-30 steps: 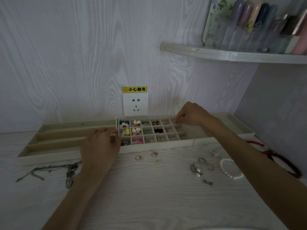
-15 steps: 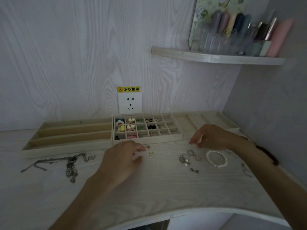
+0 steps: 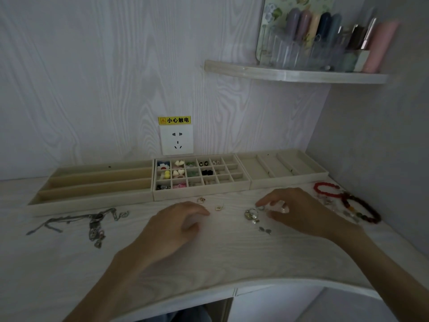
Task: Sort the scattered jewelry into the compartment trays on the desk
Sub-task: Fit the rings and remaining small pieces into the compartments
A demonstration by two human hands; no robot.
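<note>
Home dressing corner, white woodgrain desk [image 3: 209, 256], corner shelf [image 3: 294, 74] of cosmetics above it, wall socket [image 3: 177, 140] behind it

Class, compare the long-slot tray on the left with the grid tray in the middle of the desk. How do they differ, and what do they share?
The long-slot tray is split into a few long lengthwise channels; the grid tray is split into many small squares. The long-slot tray's channels look bare, while many of the grid tray's squares hold small colourful pieces. The long-slot tray is wider than the grid tray. Both are beige, shallow and set against the wall.
</note>
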